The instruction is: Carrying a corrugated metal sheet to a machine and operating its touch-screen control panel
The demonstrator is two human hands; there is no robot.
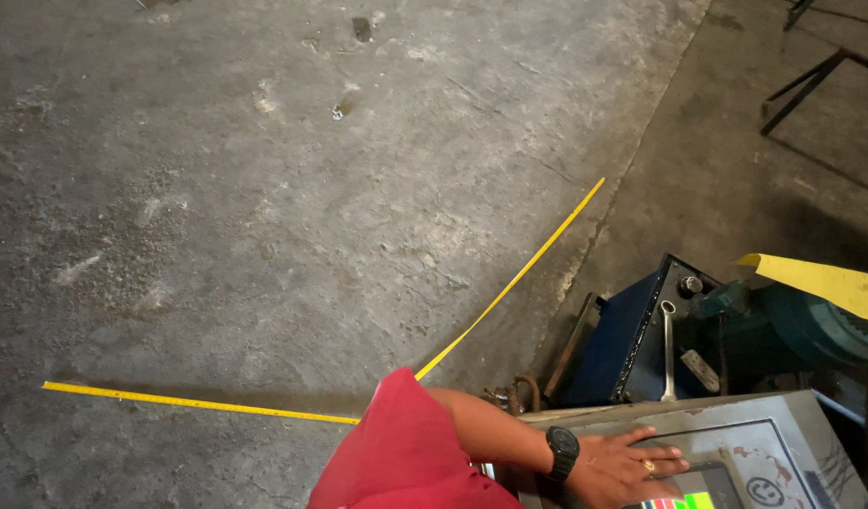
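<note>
One hand in view here, at the bottom right of the frame: the left hand (627, 464), black wristwatch (562, 451) on the wrist, a ring on one finger, red sleeve (401, 452) behind it. The grip isn't pinching anything, fingers are stretched out fairly flat and slightly spread, palm down, resting on top of a grey metal control box (773, 429). Fingertips point toward the right edge of the frame. Just below the hand there's a small screen (687, 500) with coloured bars, mostly cut off by the bottom edge. The right hand doesn't show at all.

Counting stuff: one yellow tape measure blade (505, 290) on the concrete floor (264, 188), running from the lower left of the frame to behind the sleeve, then kinking up toward the middle right. One more yellow strip (830, 283) pokes in from the right edge; can't tell if it's the same tape. One blue metal box (632, 339) right of centre, with one wrench (667, 353) lying on it, and one teal motor (811, 325) next to that. Dark metal frame legs (802, 90) sit in the upper right corner.
</note>
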